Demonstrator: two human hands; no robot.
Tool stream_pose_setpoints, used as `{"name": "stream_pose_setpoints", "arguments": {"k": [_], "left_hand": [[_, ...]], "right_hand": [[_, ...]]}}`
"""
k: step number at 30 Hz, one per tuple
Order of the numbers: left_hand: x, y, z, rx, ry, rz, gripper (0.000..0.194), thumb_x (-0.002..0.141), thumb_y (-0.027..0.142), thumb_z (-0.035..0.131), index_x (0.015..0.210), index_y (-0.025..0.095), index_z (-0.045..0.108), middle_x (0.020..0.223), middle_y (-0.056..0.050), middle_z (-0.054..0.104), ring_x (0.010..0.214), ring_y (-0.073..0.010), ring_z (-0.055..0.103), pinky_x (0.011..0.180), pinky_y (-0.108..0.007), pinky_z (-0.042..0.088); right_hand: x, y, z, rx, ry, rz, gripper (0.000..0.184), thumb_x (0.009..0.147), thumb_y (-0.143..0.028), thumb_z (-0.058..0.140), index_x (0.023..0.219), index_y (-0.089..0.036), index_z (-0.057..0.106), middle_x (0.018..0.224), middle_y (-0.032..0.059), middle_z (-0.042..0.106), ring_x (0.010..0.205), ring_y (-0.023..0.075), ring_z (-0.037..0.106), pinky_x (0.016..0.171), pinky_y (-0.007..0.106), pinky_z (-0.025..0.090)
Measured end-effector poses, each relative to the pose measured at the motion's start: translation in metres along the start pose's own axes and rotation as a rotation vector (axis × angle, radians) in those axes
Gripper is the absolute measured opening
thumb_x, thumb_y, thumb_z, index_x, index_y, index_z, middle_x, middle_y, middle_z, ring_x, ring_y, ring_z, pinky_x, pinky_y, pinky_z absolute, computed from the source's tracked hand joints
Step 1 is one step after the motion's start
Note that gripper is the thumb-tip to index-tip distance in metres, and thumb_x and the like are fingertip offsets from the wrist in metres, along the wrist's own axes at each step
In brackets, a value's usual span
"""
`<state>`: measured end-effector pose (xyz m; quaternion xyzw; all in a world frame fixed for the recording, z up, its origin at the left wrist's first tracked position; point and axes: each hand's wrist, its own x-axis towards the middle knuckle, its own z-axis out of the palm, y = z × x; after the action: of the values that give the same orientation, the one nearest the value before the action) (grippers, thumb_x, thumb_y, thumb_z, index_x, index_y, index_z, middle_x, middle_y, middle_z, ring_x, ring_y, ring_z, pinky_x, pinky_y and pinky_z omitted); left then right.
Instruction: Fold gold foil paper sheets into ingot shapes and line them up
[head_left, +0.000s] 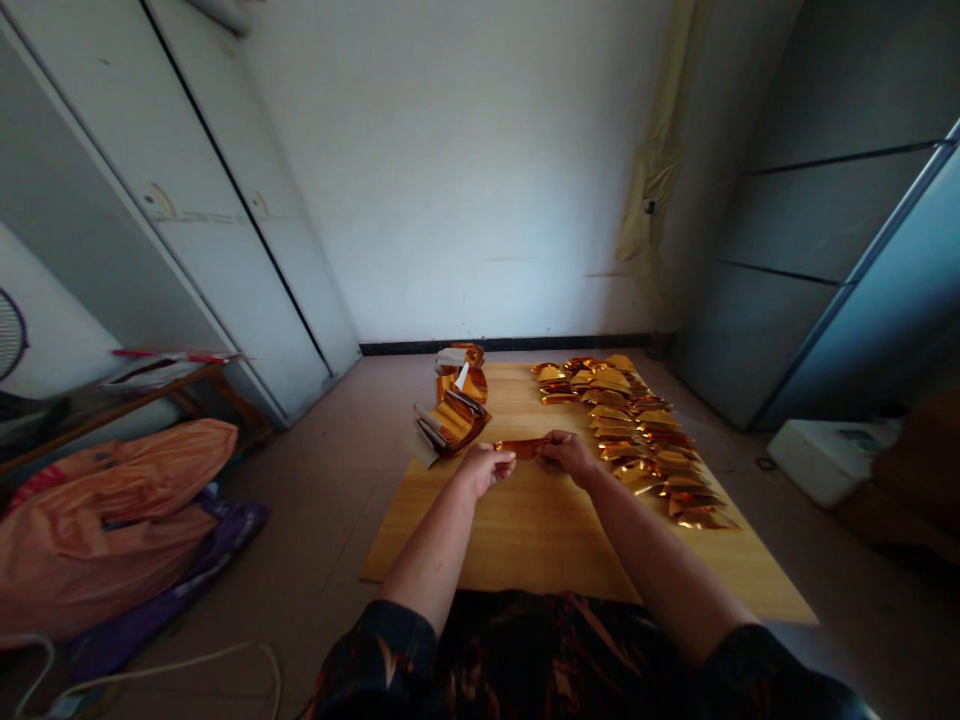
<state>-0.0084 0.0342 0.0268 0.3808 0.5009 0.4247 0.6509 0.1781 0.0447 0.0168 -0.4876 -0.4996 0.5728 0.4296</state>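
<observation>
Both hands are working on one narrow gold foil strip (519,448), right in the middle of a light wooden board (525,540) that sits on the floor; the left hand (484,468) is mostly closed, curled around the strip's left end; the right hand (566,453) is curled too, gripping the other end, though the knuckles hide exactly how the fingers sit; a long double row of folded gold foil pieces (630,430) runs up the board at about 1 o'clock from the hands, nearly touching the right hand; at about 11 o'clock, near the board's far left corner, are bundles of gold foil and pale paper (454,413), partly overhanging the edge; further out at 9 o'clock, an orange bag (97,530) lies on a purple cloth (176,590) on the tile floor; a white foam box (829,460) is at about 3 o'clock; tall pale cabinet doors (225,220) stand at 10 o'clock; dark patterned sleeves (382,650) show at the bottom edge of the view.
</observation>
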Motion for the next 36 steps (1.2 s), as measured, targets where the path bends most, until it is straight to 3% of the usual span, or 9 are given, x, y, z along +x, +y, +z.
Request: {"name": "stream_pose_setpoints", "arguments": {"k": [4, 9, 12, 18, 25, 30, 33, 36], "left_hand": [[-0.003, 0.005, 0.003, 0.022, 0.035, -0.059, 0.021, 0.066, 0.019, 0.074, 0.063, 0.011, 0.055, 0.049, 0.000, 0.059, 0.041, -0.0061, 0.051, 0.041, -0.016, 0.037], [-0.003, 0.006, 0.005, 0.129, 0.122, -0.012, 0.024, 0.064, 0.025, 0.076, 0.061, 0.012, 0.055, 0.043, 0.006, 0.049, 0.034, -0.0031, 0.039, 0.035, -0.015, 0.024], [-0.001, 0.005, 0.005, 0.124, 0.161, 0.006, 0.023, 0.062, 0.026, 0.077, 0.068, 0.012, 0.059, 0.047, 0.006, 0.052, 0.037, -0.0039, 0.044, 0.036, -0.014, 0.026], [0.000, 0.004, 0.007, 0.050, 0.117, 0.010, 0.019, 0.067, 0.021, 0.072, 0.065, 0.012, 0.055, 0.048, 0.002, 0.055, 0.040, -0.0058, 0.050, 0.040, -0.015, 0.034], [0.000, 0.002, 0.006, -0.047, 0.035, 0.042, 0.021, 0.066, 0.022, 0.073, 0.076, 0.012, 0.058, 0.053, 0.002, 0.058, 0.045, -0.0078, 0.055, 0.043, -0.017, 0.037], [-0.002, 0.006, -0.001, -0.032, 0.008, -0.020, 0.017, 0.074, 0.026, 0.059, 0.086, 0.014, 0.060, 0.059, 0.001, 0.061, 0.047, -0.0097, 0.058, 0.041, -0.017, 0.032], [-0.003, 0.007, -0.005, 0.039, -0.032, 0.039, 0.010, 0.069, 0.020, 0.059, 0.075, 0.012, 0.059, 0.061, -0.001, 0.064, 0.050, -0.0089, 0.059, 0.043, -0.016, 0.033], [-0.003, 0.004, -0.006, 0.095, -0.038, 0.126, 0.016, 0.063, 0.015, 0.062, 0.079, 0.011, 0.062, 0.061, -0.001, 0.064, 0.050, -0.0080, 0.057, 0.044, -0.016, 0.035]], "right_hand": [[-0.001, 0.000, 0.002, -0.028, 0.027, -0.006, 0.023, 0.056, -0.034, 0.069, 0.067, -0.018, 0.058, 0.051, -0.0023, 0.061, 0.043, 0.0083, 0.048, 0.042, 0.019, 0.032], [-0.004, -0.003, 0.001, -0.048, 0.019, -0.038, 0.024, 0.058, -0.037, 0.068, 0.067, -0.018, 0.056, 0.048, -0.0040, 0.058, 0.040, 0.0074, 0.045, 0.040, 0.018, 0.028], [-0.005, -0.003, 0.001, -0.030, 0.014, -0.007, 0.026, 0.057, -0.038, 0.068, 0.068, -0.018, 0.056, 0.047, -0.0042, 0.058, 0.038, 0.0070, 0.043, 0.038, 0.018, 0.026], [-0.005, -0.004, 0.005, 0.071, 0.008, 0.053, 0.024, 0.056, -0.033, 0.071, 0.068, -0.018, 0.056, 0.049, -0.0027, 0.060, 0.042, 0.0084, 0.050, 0.042, 0.019, 0.036], [0.000, -0.001, 0.004, 0.125, -0.011, 0.018, 0.021, 0.055, -0.028, 0.071, 0.065, -0.018, 0.056, 0.050, -0.0032, 0.059, 0.044, 0.0085, 0.050, 0.042, 0.019, 0.038], [0.001, -0.001, 0.001, 0.122, -0.014, 0.027, 0.021, 0.055, -0.027, 0.071, 0.062, -0.018, 0.054, 0.049, -0.0045, 0.056, 0.042, 0.0072, 0.048, 0.041, 0.019, 0.035], [0.000, -0.003, 0.000, 0.119, 0.008, 0.044, 0.023, 0.054, -0.026, 0.072, 0.060, -0.019, 0.051, 0.049, -0.0049, 0.056, 0.042, 0.0074, 0.048, 0.041, 0.019, 0.035], [-0.001, -0.004, 0.000, 0.143, 0.012, 0.063, 0.024, 0.053, -0.026, 0.072, 0.060, -0.019, 0.050, 0.049, -0.0049, 0.056, 0.042, 0.0073, 0.048, 0.041, 0.019, 0.034]]}}
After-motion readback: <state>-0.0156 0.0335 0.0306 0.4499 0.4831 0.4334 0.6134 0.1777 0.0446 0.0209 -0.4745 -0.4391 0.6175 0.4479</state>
